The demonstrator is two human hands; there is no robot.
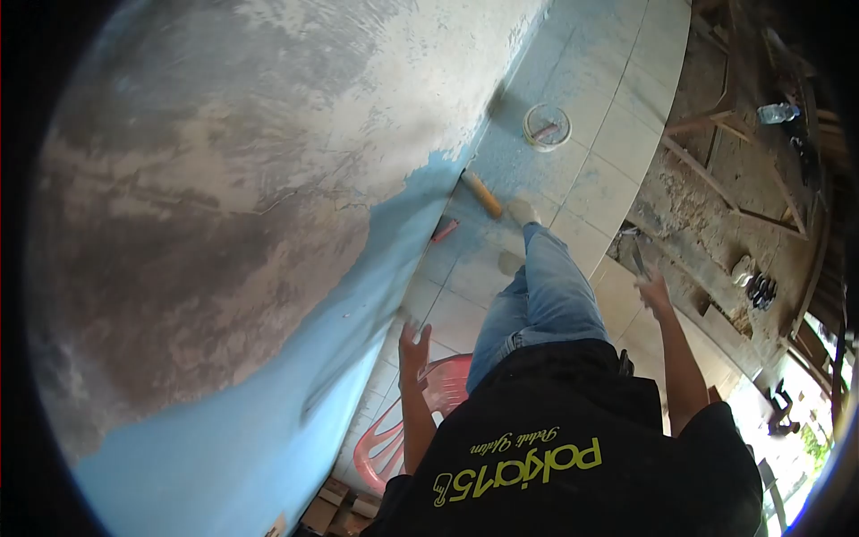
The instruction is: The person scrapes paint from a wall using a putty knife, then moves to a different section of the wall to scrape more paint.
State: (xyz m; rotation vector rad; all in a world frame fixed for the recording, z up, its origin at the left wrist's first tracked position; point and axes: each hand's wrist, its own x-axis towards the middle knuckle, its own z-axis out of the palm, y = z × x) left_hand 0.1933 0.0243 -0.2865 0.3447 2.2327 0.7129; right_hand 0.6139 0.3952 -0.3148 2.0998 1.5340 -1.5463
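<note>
My left hand (414, 352) is raised beside the blue lower part of the wall, above the tiled floor. Its fingers are spread and nothing is in them. On the other side of my body, my right hand (655, 293) is closed around a scraper (639, 261) with a narrow dark blade pointing away from me. The fingers cover its handle. Left of me rises the wall (224, 179), its blue paint (242, 394) ending in a ragged edge against bare, patchy grey plaster with a crack.
On the dusty tiles (573, 80) are a round bucket (547, 127), an orange-brown cylinder (482, 194) and a small red object (445, 230) by the wall. A red plastic chair (380, 447) stands at my left. Beyond the tile edge lie timber frames (698, 166), a bottle (778, 114) and sandals (761, 291).
</note>
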